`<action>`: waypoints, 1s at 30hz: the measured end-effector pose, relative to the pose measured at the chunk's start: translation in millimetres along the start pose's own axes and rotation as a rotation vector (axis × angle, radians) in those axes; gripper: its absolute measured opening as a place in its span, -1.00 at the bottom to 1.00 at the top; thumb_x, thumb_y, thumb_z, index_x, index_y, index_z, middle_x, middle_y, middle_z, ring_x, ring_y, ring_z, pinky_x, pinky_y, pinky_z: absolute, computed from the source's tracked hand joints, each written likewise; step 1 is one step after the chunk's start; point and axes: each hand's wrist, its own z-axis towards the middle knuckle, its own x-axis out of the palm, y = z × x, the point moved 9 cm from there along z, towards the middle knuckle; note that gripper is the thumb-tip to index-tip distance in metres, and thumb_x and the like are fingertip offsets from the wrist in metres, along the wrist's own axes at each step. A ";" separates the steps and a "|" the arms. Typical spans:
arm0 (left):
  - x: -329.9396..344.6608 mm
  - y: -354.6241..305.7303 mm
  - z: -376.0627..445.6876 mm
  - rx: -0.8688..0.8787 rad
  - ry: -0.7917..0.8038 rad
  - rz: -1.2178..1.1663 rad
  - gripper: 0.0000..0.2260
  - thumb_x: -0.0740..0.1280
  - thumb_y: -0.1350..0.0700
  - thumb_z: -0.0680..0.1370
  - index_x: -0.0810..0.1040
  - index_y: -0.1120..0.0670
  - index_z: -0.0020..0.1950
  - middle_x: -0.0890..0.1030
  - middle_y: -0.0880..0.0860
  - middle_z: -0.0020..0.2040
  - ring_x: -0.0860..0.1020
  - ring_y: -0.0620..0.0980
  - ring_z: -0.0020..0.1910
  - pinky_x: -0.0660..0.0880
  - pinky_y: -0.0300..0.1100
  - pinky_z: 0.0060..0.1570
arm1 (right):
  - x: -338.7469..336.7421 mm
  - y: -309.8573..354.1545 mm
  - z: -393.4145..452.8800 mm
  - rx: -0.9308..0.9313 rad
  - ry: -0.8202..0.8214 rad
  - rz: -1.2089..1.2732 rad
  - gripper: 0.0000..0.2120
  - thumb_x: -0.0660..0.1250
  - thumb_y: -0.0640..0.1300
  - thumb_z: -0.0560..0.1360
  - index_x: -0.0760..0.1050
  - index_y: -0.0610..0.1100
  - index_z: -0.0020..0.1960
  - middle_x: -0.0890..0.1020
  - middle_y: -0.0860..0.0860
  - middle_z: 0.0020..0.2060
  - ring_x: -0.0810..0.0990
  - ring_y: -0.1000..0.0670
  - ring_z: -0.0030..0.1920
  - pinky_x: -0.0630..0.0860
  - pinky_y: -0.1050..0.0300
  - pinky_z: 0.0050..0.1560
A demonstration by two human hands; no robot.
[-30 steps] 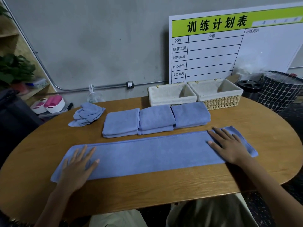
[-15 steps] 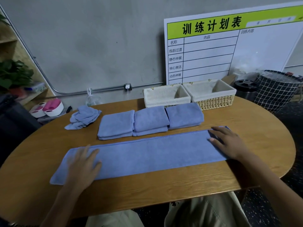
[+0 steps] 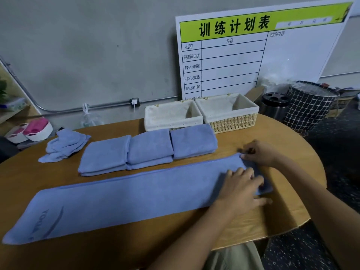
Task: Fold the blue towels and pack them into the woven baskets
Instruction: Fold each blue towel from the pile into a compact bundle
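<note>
A long blue towel (image 3: 126,197), folded into a narrow strip, lies across the wooden table (image 3: 253,227). Both my hands are at its right end. My right hand (image 3: 260,153) pinches the far right corner. My left hand (image 3: 241,185) grips the near right corner, fingers curled over the edge. Behind the strip three folded blue towels (image 3: 150,148) sit side by side. A crumpled blue towel (image 3: 64,144) lies at the back left. Two lined woven baskets, left (image 3: 171,122) and right (image 3: 233,124), stand empty at the table's back edge.
A whiteboard with a green header (image 3: 224,61) leans on the wall behind the baskets. A black checked bin (image 3: 309,108) and a black canister (image 3: 274,107) stand off the table's right end. Pink and white containers (image 3: 31,129) sit at the far left.
My left hand left the towel's left end and crossed to the right end. My right hand went from lying flat to pinching the far corner. The view shifted right.
</note>
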 end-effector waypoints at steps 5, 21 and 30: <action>-0.1 -18.3 16.0 0.144 -0.024 0.151 -0.69 0.35 -0.14 0.57 0.52 0.10 0.08 0.53 0.11 0.00 0.54 0.15 -0.01 0.39 0.01 -0.15 | 0.6 -5.8 7.6 0.044 0.005 0.183 -0.85 0.39 -0.15 0.56 0.57 -0.23 -0.11 0.61 -0.13 -0.19 0.47 -0.01 -0.21 0.37 0.08 -0.20; -35.5 6.9 4.8 0.027 -0.246 -0.370 -0.84 0.26 0.11 0.56 0.61 0.12 0.01 0.51 0.06 -0.08 0.53 0.10 -0.23 0.47 -0.03 -0.28 | 1.6 -7.3 -1.4 0.114 0.097 0.726 -0.82 0.27 -0.26 0.59 0.66 -0.16 -0.03 0.65 -0.19 -0.10 0.54 -0.08 -0.11 0.41 0.06 -0.11; -93.7 84.2 -63.0 -0.240 -0.643 -0.577 -0.78 0.45 0.00 0.52 0.49 0.00 -0.24 0.50 -0.11 -0.35 0.44 -0.18 -0.39 0.42 -0.16 -0.35 | 2.6 44.6 -8.6 0.071 0.292 1.242 -0.74 0.31 -0.29 0.41 0.56 -0.24 0.09 0.69 -0.16 -0.10 0.71 -0.02 -0.19 0.65 0.18 -0.16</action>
